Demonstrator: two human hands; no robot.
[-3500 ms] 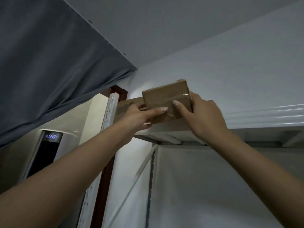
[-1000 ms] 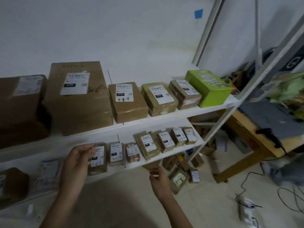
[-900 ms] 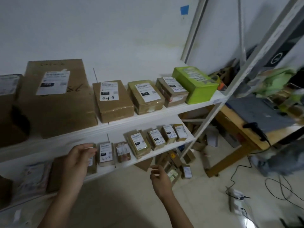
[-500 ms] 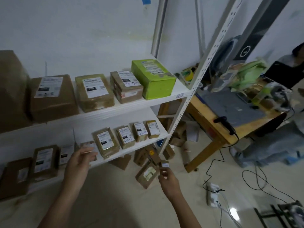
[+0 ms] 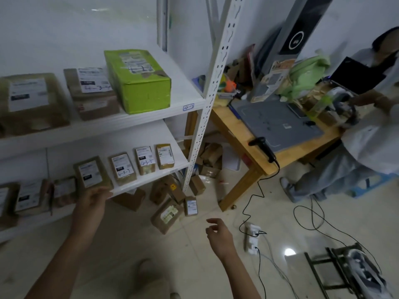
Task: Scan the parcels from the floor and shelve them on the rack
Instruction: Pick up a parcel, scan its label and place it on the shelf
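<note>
Tiled flr [image 5: 129,244], parcels [image 5: 167,215] by rack [image 5: 205,117]

On my feed a wooden table [image 5: 302,151] stands at the right, topped with a grey mat [image 5: 274,121], a crumpled green bag [image 5: 306,72] and an open black laptop [image 5: 356,77], with a tall dark panel [image 5: 298,33] leaning on the wall behind it. I can see a person in a white shirt [image 5: 367,143] seated at its far end on a blue stool [image 5: 371,184]. On the tiled floor I make out a white power strip [image 5: 251,238], loose black cables [image 5: 311,214] and a black metal frame [image 5: 336,270] at lower right.
</note>
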